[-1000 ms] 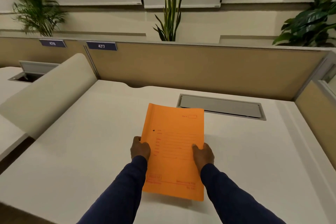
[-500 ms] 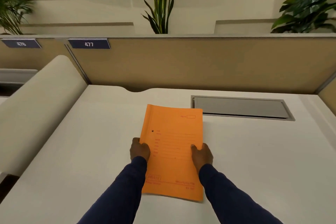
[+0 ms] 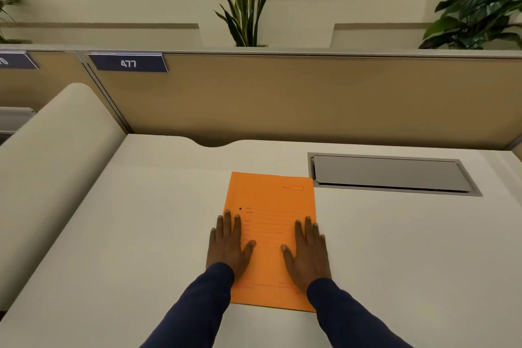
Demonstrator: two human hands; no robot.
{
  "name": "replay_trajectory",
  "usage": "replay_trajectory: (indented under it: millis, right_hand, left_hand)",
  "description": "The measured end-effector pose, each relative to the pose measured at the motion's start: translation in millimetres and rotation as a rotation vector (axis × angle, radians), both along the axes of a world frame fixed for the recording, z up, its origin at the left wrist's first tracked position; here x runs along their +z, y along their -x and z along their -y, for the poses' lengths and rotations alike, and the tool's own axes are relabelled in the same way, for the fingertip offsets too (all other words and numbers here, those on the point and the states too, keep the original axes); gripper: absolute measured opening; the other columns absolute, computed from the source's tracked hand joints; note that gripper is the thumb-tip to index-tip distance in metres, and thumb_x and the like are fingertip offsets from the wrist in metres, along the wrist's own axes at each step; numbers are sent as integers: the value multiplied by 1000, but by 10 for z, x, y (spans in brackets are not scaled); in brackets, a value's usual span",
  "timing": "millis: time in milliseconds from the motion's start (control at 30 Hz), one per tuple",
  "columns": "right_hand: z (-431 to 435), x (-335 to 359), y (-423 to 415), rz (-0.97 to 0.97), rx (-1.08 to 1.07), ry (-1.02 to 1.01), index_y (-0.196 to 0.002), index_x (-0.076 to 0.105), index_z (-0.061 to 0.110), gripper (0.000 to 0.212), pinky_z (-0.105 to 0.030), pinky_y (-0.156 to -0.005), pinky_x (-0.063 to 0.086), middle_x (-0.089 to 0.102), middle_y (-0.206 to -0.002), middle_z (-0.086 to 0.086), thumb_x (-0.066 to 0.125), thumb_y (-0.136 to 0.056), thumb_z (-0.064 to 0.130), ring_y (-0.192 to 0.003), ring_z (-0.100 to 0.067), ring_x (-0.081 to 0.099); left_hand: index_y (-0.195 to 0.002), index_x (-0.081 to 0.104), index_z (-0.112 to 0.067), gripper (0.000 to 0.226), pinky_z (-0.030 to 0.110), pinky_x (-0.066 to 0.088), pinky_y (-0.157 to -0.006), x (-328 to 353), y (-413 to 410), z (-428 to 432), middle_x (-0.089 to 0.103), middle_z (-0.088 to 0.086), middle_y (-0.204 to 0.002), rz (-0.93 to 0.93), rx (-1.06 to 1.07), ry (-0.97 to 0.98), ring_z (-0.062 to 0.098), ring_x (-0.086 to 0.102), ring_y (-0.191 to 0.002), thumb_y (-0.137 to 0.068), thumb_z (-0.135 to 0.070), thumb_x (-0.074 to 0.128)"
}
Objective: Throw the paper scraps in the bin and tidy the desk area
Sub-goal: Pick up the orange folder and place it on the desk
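Note:
An orange file folder [image 3: 271, 200] with printed red lines lies flat on the white desk [image 3: 141, 234], near the middle. My left hand [image 3: 230, 246] rests palm down on the folder's left edge, fingers spread. On the folder's right edge my right hand [image 3: 308, 251] lies flat the same way. Neither hand grips anything. No paper scraps or bin are in view.
A grey cable hatch [image 3: 389, 174] is set into the desk just right of the folder. A tan partition [image 3: 310, 99] with a "477" label [image 3: 128, 63] closes the back. A rounded cream divider [image 3: 56, 155] borders the left side. Plants stand behind the partition.
The folder was held at its two side edges above the desk; now it lies flat, and both hands have opened and press on top of it.

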State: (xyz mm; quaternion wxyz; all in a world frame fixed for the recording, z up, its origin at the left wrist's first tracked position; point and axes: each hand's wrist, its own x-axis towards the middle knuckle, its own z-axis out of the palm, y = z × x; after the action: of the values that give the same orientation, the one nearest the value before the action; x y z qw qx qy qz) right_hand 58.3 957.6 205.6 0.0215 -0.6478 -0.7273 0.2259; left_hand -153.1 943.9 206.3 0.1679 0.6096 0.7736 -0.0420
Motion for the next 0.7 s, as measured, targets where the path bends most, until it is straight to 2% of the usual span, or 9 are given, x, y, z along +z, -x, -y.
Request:
replay_trajectory:
  millis: [133, 300, 700]
  right_hand:
    - [-73, -105, 65, 89, 45, 14, -148, -30, 15, 83, -46, -122, -13, -31, -162, -8, 16, -99, 63, -151, -29, -25]
    - [-386, -66, 121, 118, 84, 13, -155, -22, 17, 82, -47, -123, -11, -29, -163, -8, 17, -99, 64, -151, -30, -24]
    - [-659, -11, 106, 113, 117, 38, -155, -20, 18, 87, -48, -123, -8, -27, -164, -8, 21, -97, 67, -152, -30, -21]
  left_hand:
    - [-147, -32, -19, 84, 47, -6, -124, -137, 25, -62, -34, 8, -159, -19, -17, -3, 29, -26, -149, -94, -69, 10]
    - [-147, -32, -19, 84, 47, -6, -124, -136, 91, -319, -35, 8, -159, -22, -7, -12, 29, -26, -149, -94, -69, 10]
    - [-148, -30, -19, 86, 49, -6, -123, -101, 122, -599, -31, 8, -160, -48, -11, 18, 30, -24, -150, -93, -71, 10]
